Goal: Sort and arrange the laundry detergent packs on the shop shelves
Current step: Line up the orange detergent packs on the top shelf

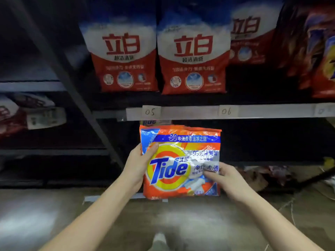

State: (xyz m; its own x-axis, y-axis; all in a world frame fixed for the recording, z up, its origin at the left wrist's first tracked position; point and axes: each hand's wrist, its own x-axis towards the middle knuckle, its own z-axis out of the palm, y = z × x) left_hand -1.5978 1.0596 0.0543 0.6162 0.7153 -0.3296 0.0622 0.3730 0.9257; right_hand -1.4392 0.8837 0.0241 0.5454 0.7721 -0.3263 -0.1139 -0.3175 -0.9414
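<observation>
I've got one orange Tide pack (181, 162) up in front of the lower shelf bay, held upright and face-on, its top edge just under the shelf rail (253, 111) and its bottom edge level with the lip of the bottom shelf (108, 198). Dark open room sits to the right of it inside that bay, and the same to the left as far as the slanted upright post (72, 84). Behind the pack's top edge I can see a sliver of a second Tide pack (150, 122) peeking out under the rail.

My left hand (137, 165) grips the pack's left edge, thumb curled over the front near the blue corner, the other fingers hidden behind. My right hand (226, 180) pinches the right side low down, thumb pressed on the front by the white lettering, the rest tucked behind the edge.

On the rail, two paper tags read clearly, 05 (150, 111) and 06 (226, 111), with a third blurred at the far right. Above them on the upper shelf I count three red-and-white packs: one at left (123, 57), one in the middle (194, 58), touching side by side, and a third (250, 37) set further back behind the middle one's right edge. At the far right, dark red and orange bags (311, 51) crowd the frame edge, their number unclear. Away left, on the neighbouring shelf unit, lies a blurred package (30, 113). Below me, grey floor (54, 214).
</observation>
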